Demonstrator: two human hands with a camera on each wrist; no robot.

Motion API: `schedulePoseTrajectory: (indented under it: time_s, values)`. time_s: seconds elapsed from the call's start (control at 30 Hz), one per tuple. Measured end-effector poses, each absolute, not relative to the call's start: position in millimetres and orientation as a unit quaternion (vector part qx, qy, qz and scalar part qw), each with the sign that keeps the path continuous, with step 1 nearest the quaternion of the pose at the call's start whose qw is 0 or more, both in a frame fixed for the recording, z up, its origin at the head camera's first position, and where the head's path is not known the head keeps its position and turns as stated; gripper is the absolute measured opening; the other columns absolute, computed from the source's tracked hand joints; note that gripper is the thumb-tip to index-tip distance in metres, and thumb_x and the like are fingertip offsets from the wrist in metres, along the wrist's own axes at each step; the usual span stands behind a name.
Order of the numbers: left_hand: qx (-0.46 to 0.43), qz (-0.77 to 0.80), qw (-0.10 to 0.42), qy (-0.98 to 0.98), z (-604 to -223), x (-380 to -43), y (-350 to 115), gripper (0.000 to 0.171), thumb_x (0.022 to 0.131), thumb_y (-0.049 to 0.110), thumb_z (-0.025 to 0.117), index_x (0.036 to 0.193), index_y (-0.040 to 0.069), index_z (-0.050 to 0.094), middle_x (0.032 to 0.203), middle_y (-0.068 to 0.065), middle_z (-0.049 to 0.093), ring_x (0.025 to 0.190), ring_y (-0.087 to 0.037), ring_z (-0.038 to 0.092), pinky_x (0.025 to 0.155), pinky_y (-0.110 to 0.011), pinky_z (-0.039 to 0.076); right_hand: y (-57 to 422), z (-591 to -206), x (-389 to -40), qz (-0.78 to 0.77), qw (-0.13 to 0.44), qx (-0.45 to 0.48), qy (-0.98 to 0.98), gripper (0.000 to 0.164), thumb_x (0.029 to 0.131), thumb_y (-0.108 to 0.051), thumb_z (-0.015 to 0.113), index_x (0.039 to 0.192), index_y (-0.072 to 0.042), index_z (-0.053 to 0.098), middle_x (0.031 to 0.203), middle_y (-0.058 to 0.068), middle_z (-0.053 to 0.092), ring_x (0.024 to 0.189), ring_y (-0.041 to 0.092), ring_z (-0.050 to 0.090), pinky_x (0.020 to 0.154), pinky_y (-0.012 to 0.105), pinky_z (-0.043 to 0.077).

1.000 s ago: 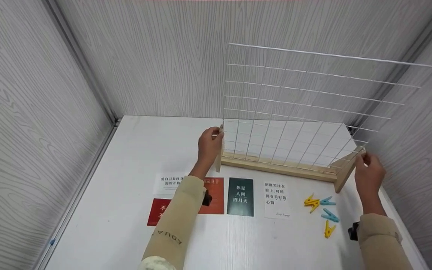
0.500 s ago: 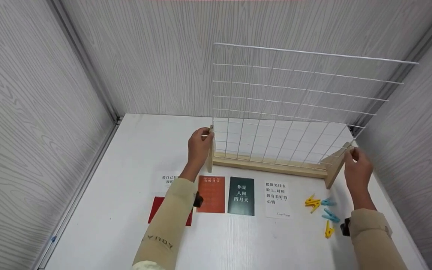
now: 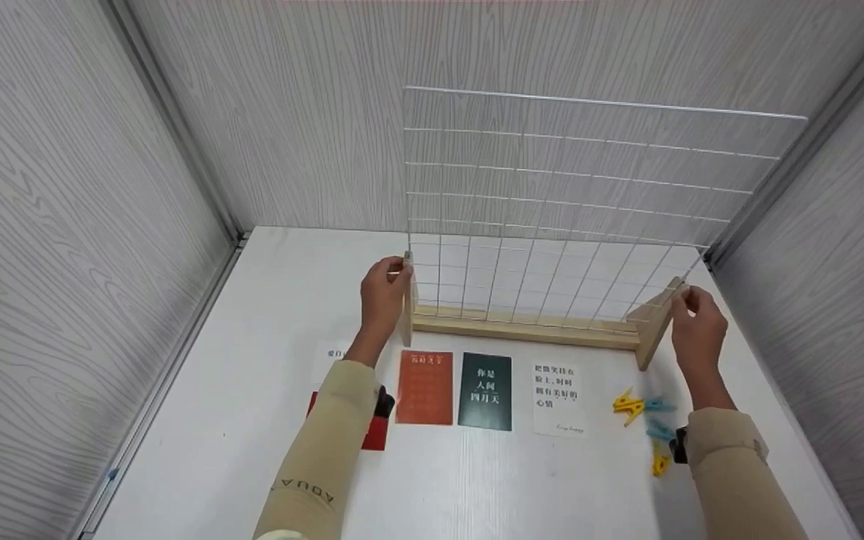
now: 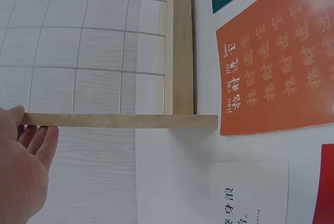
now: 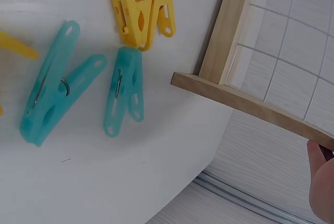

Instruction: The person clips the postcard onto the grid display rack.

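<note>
A rack of white wire grid (image 3: 604, 103) stands on a wooden base rail (image 3: 522, 331) between two wooden side pieces. My left hand (image 3: 382, 298) pinches the upper end of the left side piece (image 3: 407, 319). In the left wrist view, its thumb and fingers lie on opposite edges of that wood. My right hand (image 3: 700, 326) pinches the upper end of the right side piece (image 3: 654, 330); only part of this hand (image 5: 322, 187) shows in the right wrist view. The grid leans back slightly from the base in the head view.
In front of the rack lie an orange card (image 3: 424, 388), a green card (image 3: 485, 411) and a white card (image 3: 559, 420). A red card (image 3: 377, 436) and another white card (image 3: 329, 369) are partly under my left arm. Yellow clothespins (image 3: 628, 406) and blue clothespins (image 5: 122, 91) lie near my right sleeve.
Both hands have carried the rack leftward across the table. Its right end has swung slightly back, so it sits straighter to the rear wall. The grip of each hand stays the same.
</note>
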State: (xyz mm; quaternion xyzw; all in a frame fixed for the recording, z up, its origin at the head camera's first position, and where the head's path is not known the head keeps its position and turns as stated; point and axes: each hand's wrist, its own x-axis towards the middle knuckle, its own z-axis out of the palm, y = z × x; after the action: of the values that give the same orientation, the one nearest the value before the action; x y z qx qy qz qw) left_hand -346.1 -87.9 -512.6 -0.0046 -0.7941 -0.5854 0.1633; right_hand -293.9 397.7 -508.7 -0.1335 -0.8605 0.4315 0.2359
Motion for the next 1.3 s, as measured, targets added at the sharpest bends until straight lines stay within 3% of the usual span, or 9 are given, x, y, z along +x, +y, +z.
schedulePoseTrajectory:
  time_s: [0.33, 0.87, 1.13, 1.3]
  values:
    - [-0.002, -0.591, 0.170, -0.788, -515, -348, -95, 0.031, 0.101, 0.024, 0.062, 0.125, 0.005, 0.064, 0.118, -0.011, 0.066, 0.104, -0.022, 0.065, 0.089, -0.035, 0.056, 392, -510, -300, 0.443, 0.243, -0.120, -0.855, 0.048, 0.106, -0.036, 0.046, 0.141, -0.005, 0.053, 0.134, 0.015, 0.061, 0.125, 0.025, 0.055, 0.100, 0.041, 0.047]
    - [0.016, -0.602, 0.163, -0.782, -517, -342, -94, 0.038, 0.100, 0.031, 0.064, 0.130, 0.007, 0.062, 0.119, -0.009, 0.066, 0.108, -0.023, 0.063, 0.093, -0.039, 0.054, 399, -513, -297, 0.448, 0.232, -0.124, -0.855, 0.051, 0.105, -0.042, 0.048, 0.145, -0.010, 0.051, 0.140, 0.012, 0.059, 0.128, 0.024, 0.053, 0.105, 0.038, 0.047]
    - [0.005, -0.604, 0.184, -0.776, -526, -326, -82, 0.034, 0.100, 0.025, 0.064, 0.127, 0.006, 0.064, 0.118, -0.009, 0.066, 0.108, -0.023, 0.064, 0.092, -0.038, 0.055, 405, -520, -279, 0.446, 0.224, -0.117, -0.859, 0.053, 0.104, -0.040, 0.053, 0.147, -0.008, 0.050, 0.137, 0.013, 0.056, 0.130, 0.026, 0.053, 0.108, 0.040, 0.046]
    - [-0.035, -0.604, 0.187, -0.774, -538, -311, -64, 0.030, 0.100, 0.020, 0.065, 0.126, 0.006, 0.065, 0.120, -0.013, 0.064, 0.111, -0.022, 0.063, 0.095, -0.034, 0.055, 406, -538, -263, 0.425, 0.188, -0.102, -0.880, 0.051, 0.104, -0.036, 0.054, 0.143, -0.004, 0.052, 0.135, 0.015, 0.055, 0.127, 0.027, 0.053, 0.107, 0.032, 0.046]
